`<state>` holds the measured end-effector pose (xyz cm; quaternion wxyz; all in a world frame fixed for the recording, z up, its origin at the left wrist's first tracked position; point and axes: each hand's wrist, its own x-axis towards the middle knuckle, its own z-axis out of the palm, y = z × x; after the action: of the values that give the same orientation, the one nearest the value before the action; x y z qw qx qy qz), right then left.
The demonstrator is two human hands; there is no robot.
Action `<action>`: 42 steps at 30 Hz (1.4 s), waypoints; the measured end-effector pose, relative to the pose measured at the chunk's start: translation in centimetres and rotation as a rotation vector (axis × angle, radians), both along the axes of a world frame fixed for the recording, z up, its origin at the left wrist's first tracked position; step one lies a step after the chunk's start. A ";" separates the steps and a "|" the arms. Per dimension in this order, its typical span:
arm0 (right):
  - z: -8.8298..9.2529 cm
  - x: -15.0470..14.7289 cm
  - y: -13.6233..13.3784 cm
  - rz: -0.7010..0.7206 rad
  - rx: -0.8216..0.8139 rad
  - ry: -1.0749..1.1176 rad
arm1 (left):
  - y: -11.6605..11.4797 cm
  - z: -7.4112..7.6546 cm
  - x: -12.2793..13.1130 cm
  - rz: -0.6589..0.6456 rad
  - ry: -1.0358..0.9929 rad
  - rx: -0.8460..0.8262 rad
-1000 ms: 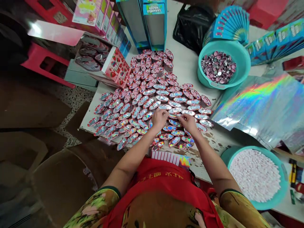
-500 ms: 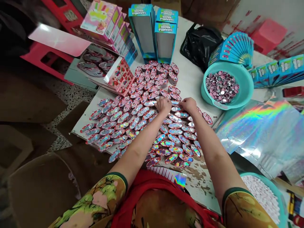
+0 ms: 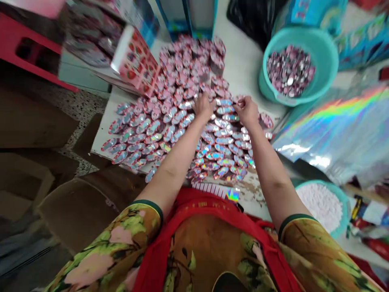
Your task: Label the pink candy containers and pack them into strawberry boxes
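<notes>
Left hand [image 3: 203,107] and right hand [image 3: 248,111] were held with fingers bent, at either side of several foil-topped oval packs [image 3: 225,110]; whether anything was gripped could not be determined. These packs were ranged in close rows on a white table [image 3: 238,52], with pink-topped oval packs [image 3: 180,65] massed beyond. They were flanked by a strawberry-printed box [image 3: 137,63] at left and a turquoise basin [image 3: 327,65] of small discs [image 3: 290,69] at right.

White worktop [image 3: 240,65], its paint worn away along the near edge; a speckled floor [image 3: 83,107] is exposed beyond the left edge, where a red plastic stool [image 3: 10,40] and brown cardboard boxes [image 3: 80,215] are dimly lit.
</notes>
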<state>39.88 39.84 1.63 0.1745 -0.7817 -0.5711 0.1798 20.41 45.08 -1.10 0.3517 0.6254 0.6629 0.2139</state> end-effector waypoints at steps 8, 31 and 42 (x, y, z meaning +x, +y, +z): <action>2.0 -3.1 -34.6 -0.210 -0.238 0.493 | -25.0 2.5 -4.2 -1.092 -0.247 -0.394; -3.9 -5.9 -38.8 -0.566 -0.429 0.389 | -32.8 2.7 -2.4 -0.527 -0.629 -0.777; 5.4 -9.3 -32.0 -0.374 -0.167 0.980 | -25.2 8.6 -5.6 -0.061 -0.996 -0.807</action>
<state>30.60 7.87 7.07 0.3873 -0.7057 -0.2572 0.5346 14.80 19.91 7.52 0.8312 0.2881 0.4303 0.2024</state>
